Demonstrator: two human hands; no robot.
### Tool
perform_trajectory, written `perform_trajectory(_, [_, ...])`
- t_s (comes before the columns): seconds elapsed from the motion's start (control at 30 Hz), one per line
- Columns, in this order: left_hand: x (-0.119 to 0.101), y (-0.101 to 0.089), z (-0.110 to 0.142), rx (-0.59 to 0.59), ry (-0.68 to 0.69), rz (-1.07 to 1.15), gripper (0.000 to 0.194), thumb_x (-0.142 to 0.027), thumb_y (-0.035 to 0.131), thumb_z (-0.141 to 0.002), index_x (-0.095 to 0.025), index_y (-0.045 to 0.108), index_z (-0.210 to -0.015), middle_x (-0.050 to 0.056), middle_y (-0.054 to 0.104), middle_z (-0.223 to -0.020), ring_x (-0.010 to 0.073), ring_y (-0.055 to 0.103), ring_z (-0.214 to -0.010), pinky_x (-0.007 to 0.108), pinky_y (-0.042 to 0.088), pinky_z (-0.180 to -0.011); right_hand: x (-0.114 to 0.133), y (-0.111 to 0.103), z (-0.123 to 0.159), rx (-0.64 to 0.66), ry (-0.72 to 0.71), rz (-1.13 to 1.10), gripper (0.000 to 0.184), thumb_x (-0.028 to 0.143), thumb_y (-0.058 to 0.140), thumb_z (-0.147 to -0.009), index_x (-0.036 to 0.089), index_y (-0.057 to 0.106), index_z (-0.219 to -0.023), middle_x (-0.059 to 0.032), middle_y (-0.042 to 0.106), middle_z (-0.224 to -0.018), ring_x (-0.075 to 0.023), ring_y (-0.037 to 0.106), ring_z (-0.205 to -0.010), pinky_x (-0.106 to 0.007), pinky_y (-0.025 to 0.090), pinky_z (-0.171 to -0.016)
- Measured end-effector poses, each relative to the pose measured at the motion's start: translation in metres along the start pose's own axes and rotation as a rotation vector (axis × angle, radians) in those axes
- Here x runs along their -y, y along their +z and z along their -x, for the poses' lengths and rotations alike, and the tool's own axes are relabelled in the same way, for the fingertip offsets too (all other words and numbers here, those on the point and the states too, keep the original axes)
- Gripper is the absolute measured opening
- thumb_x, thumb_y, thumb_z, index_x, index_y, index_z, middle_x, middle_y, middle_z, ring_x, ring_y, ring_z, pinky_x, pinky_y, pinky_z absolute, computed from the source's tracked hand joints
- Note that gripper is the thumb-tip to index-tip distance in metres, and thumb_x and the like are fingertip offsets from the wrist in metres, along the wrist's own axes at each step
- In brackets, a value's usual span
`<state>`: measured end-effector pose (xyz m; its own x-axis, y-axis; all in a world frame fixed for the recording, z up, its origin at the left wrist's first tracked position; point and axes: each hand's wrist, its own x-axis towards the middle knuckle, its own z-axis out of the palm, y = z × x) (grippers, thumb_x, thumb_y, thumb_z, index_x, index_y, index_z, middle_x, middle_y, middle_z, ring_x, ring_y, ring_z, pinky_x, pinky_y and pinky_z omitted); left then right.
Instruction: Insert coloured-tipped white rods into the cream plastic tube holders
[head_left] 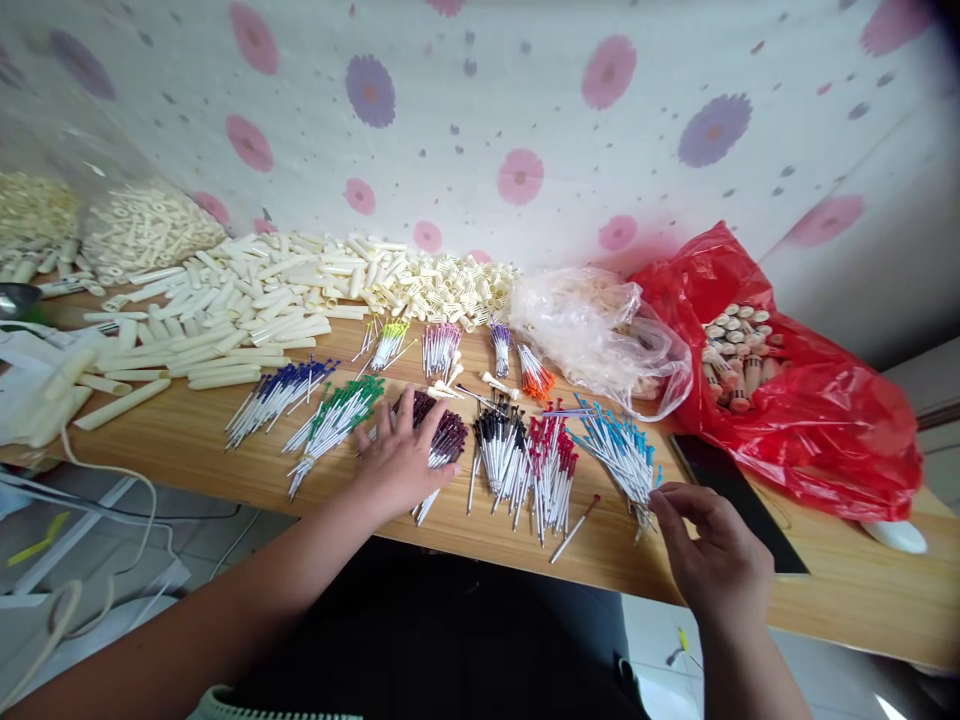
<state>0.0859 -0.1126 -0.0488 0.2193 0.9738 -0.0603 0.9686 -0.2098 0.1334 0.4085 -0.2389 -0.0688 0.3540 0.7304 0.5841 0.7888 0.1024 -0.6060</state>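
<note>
My left hand point(401, 455) lies flat, fingers spread, on a pile of dark maroon-tipped pen refills point(448, 438) on the wooden table point(195, 440). My right hand point(712, 555) curls at the lower end of the light-blue-tipped refills point(619, 450), fingertips pinched together on the tips of one or two of them. Between my hands lie black-tipped refills point(496, 445), red-tipped refills point(551, 465) and one loose refill point(574, 528).
More refill piles: dark blue point(277, 393), green point(334, 420), yellow-green, pink, purple, orange. White pen barrels point(240, 300) and springs point(465, 290) heaped behind. A clear bag point(600, 330), a red bag point(810, 420) of parts, a black phone point(731, 490).
</note>
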Motion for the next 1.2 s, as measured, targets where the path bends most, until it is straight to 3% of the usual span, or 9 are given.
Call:
perform_trajectory(0.1, [-0.001, -0.001, -0.008, -0.040, -0.046, 0.009, 0.072, -0.054, 0.051, -0.082, -0.037, 0.022, -0.146, 0.015, 0.008, -0.158, 0.0528, 0.017, -0.136, 0.073, 0.024, -0.095, -0.010, -0.011, -0.005, -0.057, 0.142, 0.105, 0.027, 0.045, 0.063, -0.079, 0.018, 0.064, -0.081, -0.0058, 0.068, -0.076, -0.0194, 0.065, -0.066, -0.030, 0.049, -0.062])
perform_trajectory(0.23, [-0.002, -0.004, -0.019, -0.080, -0.070, 0.037, 0.070, -0.050, 0.049, -0.084, -0.035, 0.021, -0.146, 0.019, 0.012, -0.156, 0.0529, 0.025, -0.133, 0.073, 0.027, -0.093, -0.035, -0.033, -0.013, -0.083, 0.310, 0.218, 0.038, 0.049, 0.058, -0.077, 0.016, 0.067, -0.093, -0.0089, 0.070, -0.078, -0.0245, 0.066, -0.072, -0.035, 0.049, -0.067])
perform_trajectory(0.4, [-0.002, -0.010, -0.023, -0.061, -0.057, 0.088, 0.080, -0.054, 0.056, -0.079, -0.036, 0.018, -0.147, 0.019, 0.007, -0.157, 0.0523, 0.021, -0.135, 0.071, 0.032, -0.093, -0.079, -0.068, -0.024, 0.018, 0.509, 0.455, 0.027, 0.041, 0.056, -0.074, 0.022, 0.068, -0.089, -0.0056, 0.070, -0.079, -0.0237, 0.065, -0.074, -0.034, 0.047, -0.068])
perform_trajectory(0.53, [0.005, -0.014, -0.021, -0.059, -0.007, 0.088, 0.082, -0.054, 0.060, -0.075, -0.032, 0.026, -0.146, 0.020, 0.005, -0.157, 0.0513, 0.021, -0.136, 0.065, 0.035, -0.097, -0.109, -0.089, -0.033, 0.003, 0.593, 0.650, 0.023, 0.035, 0.054, -0.073, 0.020, 0.067, -0.085, -0.0112, 0.069, -0.084, -0.0276, 0.061, -0.077, -0.038, 0.043, -0.068])
perform_trajectory(0.73, [0.020, -0.019, -0.008, -0.142, 0.109, 0.132, 0.062, -0.047, 0.046, -0.087, -0.020, 0.036, -0.142, 0.018, 0.010, -0.156, 0.0448, 0.024, -0.138, 0.055, 0.033, -0.106, -0.130, -0.094, -0.036, 0.068, 0.644, 0.747, 0.020, 0.035, 0.058, -0.070, 0.021, 0.069, -0.080, -0.0078, 0.066, -0.074, -0.0247, 0.057, -0.066, -0.036, 0.041, -0.063])
perform_trajectory(0.87, [0.028, -0.023, 0.004, -0.177, 0.171, 0.200, 0.052, -0.040, 0.038, -0.091, -0.015, 0.041, -0.137, 0.018, 0.020, -0.153, 0.0343, 0.026, -0.140, 0.048, 0.032, -0.109, -0.124, -0.087, -0.033, -0.036, 0.603, 0.802, 0.034, 0.041, 0.055, -0.076, 0.020, 0.069, -0.098, -0.0128, 0.066, -0.094, -0.0307, 0.060, -0.089, -0.040, 0.043, -0.073])
perform_trajectory(0.97, [0.039, -0.022, 0.010, -0.199, 0.212, 0.257, 0.049, -0.039, 0.033, -0.093, -0.016, 0.041, -0.135, 0.016, 0.025, -0.152, 0.0297, 0.026, -0.140, 0.047, 0.031, -0.111, -0.112, -0.080, -0.033, -0.174, 0.488, 0.786, 0.038, 0.039, 0.055, -0.078, 0.018, 0.067, -0.107, -0.0157, 0.063, -0.111, -0.0346, 0.056, -0.108, -0.043, 0.042, -0.086])
perform_trajectory(1.1, [0.058, -0.020, 0.015, -0.187, 0.252, 0.374, 0.046, -0.038, 0.032, -0.094, -0.016, 0.041, -0.134, 0.015, 0.033, -0.149, 0.0260, 0.029, -0.139, 0.045, 0.029, -0.112, -0.082, -0.064, -0.041, -0.317, 0.189, 0.677, 0.032, 0.037, 0.060, -0.077, 0.016, 0.070, -0.099, -0.0178, 0.066, -0.102, -0.0368, 0.061, -0.101, -0.043, 0.045, -0.083])
perform_trajectory(1.2, [0.070, -0.020, 0.019, -0.188, 0.238, 0.500, 0.045, -0.037, 0.034, -0.093, -0.018, 0.042, -0.133, 0.013, 0.039, -0.146, 0.0250, 0.037, -0.135, 0.043, 0.035, -0.109, -0.043, -0.042, -0.050, -0.343, -0.006, 0.605, 0.022, 0.034, 0.062, -0.080, 0.018, 0.071, -0.092, -0.0149, 0.069, -0.095, -0.0318, 0.064, -0.091, -0.039, 0.048, -0.079])
